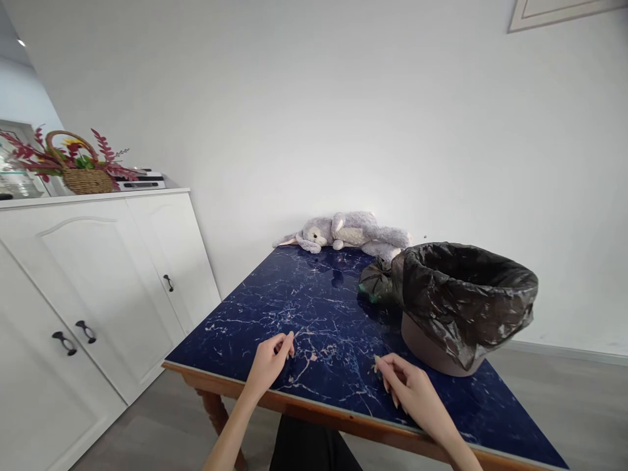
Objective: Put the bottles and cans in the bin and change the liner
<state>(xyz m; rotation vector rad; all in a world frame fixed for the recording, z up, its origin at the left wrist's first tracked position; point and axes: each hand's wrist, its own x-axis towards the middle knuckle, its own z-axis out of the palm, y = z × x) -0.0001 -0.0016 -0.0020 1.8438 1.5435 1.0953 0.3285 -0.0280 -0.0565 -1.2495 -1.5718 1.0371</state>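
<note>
My left hand point(271, 356) rests near the front edge of the blue marble-patterned table point(314, 314). Its fingers are curled in with the thumb against them, and nothing shows in them. To the right, my right hand point(405, 386) lies on the same top, its fingers loosely bent and somewhat apart, holding nothing. Just beyond it stands a trash can point(432, 350) lined with a black plastic bag point(471, 301), whose edge is folded over the rim. A tied dark plastic bag point(377, 281) sits against the can's left side.
A grey plush rabbit point(350, 232) lies on its side at the table's far edge, by the wall. White cabinets point(98, 288) stand on the left. On them are a wicker basket point(87, 181) of artificial flowers and a white device point(144, 181).
</note>
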